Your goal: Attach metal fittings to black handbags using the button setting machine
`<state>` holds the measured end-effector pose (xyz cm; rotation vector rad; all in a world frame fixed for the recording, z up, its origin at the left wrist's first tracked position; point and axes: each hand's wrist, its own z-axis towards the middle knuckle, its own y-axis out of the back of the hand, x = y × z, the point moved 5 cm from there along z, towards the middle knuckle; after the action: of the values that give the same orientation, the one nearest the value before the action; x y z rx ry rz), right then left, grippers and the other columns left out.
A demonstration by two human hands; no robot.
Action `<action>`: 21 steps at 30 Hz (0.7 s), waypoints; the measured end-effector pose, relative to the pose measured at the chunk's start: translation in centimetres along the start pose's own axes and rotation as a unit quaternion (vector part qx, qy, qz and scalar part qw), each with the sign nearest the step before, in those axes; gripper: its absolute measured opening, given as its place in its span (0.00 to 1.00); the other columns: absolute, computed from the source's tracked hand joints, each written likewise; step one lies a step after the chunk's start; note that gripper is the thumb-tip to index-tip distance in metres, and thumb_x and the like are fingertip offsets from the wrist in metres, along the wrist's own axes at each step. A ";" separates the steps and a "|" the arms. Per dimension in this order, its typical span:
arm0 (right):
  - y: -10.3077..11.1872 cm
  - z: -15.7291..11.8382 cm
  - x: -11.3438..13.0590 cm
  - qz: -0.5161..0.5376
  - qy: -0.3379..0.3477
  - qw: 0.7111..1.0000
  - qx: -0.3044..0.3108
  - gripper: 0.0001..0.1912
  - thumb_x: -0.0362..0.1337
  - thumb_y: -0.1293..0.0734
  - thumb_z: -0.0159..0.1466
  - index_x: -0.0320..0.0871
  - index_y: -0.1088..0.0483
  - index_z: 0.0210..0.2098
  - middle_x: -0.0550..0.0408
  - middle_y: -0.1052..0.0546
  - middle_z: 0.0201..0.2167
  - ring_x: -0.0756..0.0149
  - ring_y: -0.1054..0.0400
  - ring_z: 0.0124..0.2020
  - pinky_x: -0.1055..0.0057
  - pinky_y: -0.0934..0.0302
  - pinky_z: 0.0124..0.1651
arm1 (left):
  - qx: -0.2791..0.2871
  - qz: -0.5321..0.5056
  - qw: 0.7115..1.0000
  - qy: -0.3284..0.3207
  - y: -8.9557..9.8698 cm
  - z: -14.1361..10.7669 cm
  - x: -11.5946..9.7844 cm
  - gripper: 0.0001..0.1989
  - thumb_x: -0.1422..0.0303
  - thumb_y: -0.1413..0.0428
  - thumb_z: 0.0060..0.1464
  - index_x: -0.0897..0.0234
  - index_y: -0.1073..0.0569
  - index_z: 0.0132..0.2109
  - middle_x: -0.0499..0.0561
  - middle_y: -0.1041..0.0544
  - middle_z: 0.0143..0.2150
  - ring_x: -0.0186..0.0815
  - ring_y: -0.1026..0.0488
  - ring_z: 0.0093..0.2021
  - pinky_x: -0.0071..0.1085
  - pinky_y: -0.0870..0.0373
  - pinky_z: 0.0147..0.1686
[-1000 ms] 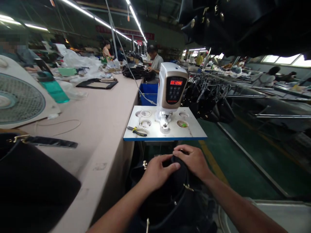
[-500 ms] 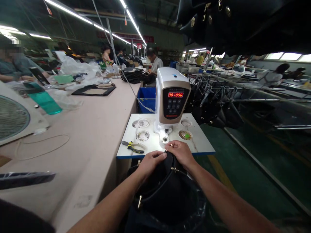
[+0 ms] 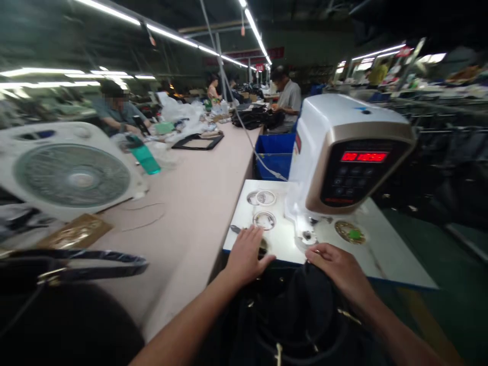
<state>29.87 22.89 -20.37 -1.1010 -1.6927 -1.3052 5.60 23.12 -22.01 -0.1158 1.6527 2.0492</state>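
Observation:
My left hand (image 3: pixel 246 255) is over the front left of the white machine plate (image 3: pixel 282 249), its fingers apart, on top of the pliers (image 3: pixel 235 229), whose handles are mostly hidden. My right hand (image 3: pixel 335 262) pinches the edge of a black bag (image 3: pixel 305 305) just in front of the machine's lower post. The bag hangs below the plate's front edge and has gold-coloured metal fittings. Above the plate stands the white machine (image 3: pixel 343 147) with a lit red display. Cups of small parts are set into the plate, one with a green piece (image 3: pixel 354 234).
Left of the plate is a long table (image 3: pixel 190 193) with a white fan (image 3: pixel 76 170), a teal bottle (image 3: pixel 146 155) and a black bag (image 3: pixel 68 310). Blue bins (image 3: pixel 276 155) stand behind the plate. People work farther back.
My left hand has let go of the bag and moved left to the pliers, its fingers spreading. My right hand still pinches the bag's edge. The view has turned left and come closer.

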 end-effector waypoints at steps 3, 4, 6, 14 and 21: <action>0.2 -0.3 -0.8 -0.067 -0.020 0.997 -0.019 0.26 0.63 0.30 0.54 0.50 0.20 0.39 0.55 0.15 0.36 0.50 0.21 0.42 0.62 0.31 0.45 | 0.017 0.037 0.999 -0.030 -0.9 0.0 1.5 0.32 0.47 0.42 0.61 0.64 0.31 0.63 0.61 0.26 0.62 0.51 0.33 0.65 0.55 0.47 0.71; 0.3 -0.2 -1.2 -0.077 -0.030 0.996 -0.015 0.28 0.65 0.31 0.53 0.51 0.20 0.39 0.54 0.15 0.37 0.48 0.21 0.44 0.61 0.30 0.44 | 0.017 0.055 0.998 -0.040 -1.2 0.1 1.7 0.31 0.46 0.40 0.58 0.64 0.28 0.59 0.61 0.24 0.57 0.51 0.31 0.61 0.56 0.45 0.69; 0.8 0.1 -2.0 -0.090 -0.047 0.995 -0.001 0.30 0.67 0.31 0.49 0.52 0.18 0.37 0.53 0.14 0.37 0.45 0.21 0.43 0.59 0.28 0.43 | 0.017 0.079 0.995 -0.050 -1.6 0.4 2.2 0.29 0.45 0.38 0.55 0.63 0.24 0.53 0.58 0.22 0.51 0.49 0.29 0.55 0.54 0.43 0.67; 2.2 0.8 -3.6 -0.108 -0.030 0.994 0.004 0.32 0.70 0.30 0.45 0.53 0.16 0.34 0.51 0.14 0.36 0.42 0.20 0.38 0.56 0.24 0.40 | 0.025 0.139 0.979 -0.144 -0.8 0.0 1.8 0.20 0.58 0.50 0.67 0.65 0.24 0.33 0.57 0.25 0.36 0.43 0.29 0.42 0.41 0.33 0.42; 1.8 0.0 -4.5 -0.068 0.028 0.997 -0.004 0.27 0.67 0.29 0.50 0.53 0.17 0.35 0.54 0.14 0.37 0.50 0.19 0.38 0.67 0.23 0.37 | 0.094 0.183 0.962 -0.180 1.1 0.9 -0.8 0.17 0.58 0.51 0.66 0.63 0.25 0.36 0.54 0.24 0.36 0.41 0.29 0.39 0.41 0.36 0.36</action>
<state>33.20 22.17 -23.85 -0.9590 -1.7475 -1.4141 6.03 23.50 -20.51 0.6347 1.7101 1.9963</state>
